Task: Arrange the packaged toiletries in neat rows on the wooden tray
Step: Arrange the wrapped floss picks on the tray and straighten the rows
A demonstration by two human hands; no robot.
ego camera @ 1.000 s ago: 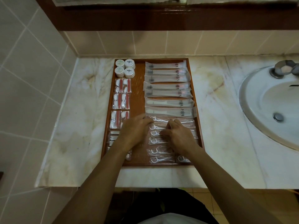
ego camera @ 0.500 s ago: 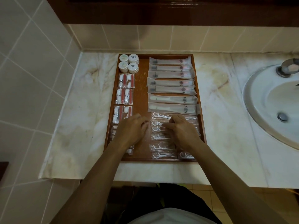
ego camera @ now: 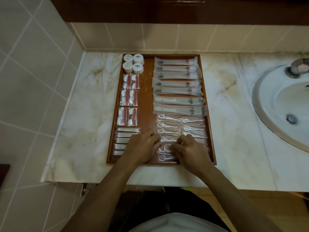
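Note:
A wooden tray [ego camera: 147, 97] lies on the marble counter. Long toothbrush packets [ego camera: 177, 75] fill its far right in rows. Nearer me on the right are clear floss pick packets [ego camera: 168, 126] in two columns. Down the tray's left side run round white containers [ego camera: 133, 63], red-and-white packets [ego camera: 131, 79] and cotton swab packets [ego camera: 124, 136]. My left hand [ego camera: 142, 148] rests bent fingertips against the left ends of the floss packets. My right hand [ego camera: 190, 151] has curled fingers pinching a floss pick packet [ego camera: 167, 139] in the near rows. Both hands hide some near packets.
A white sink [ego camera: 284, 101] with a metal tap [ego camera: 299, 66] is set into the counter at the right. Tiled walls close off the left and the back. The counter's front edge [ego camera: 150, 181] runs just below the tray.
Both hands have slid down the floss column toward the tray's near edge, uncovering the far floss rows. The other packets have not moved.

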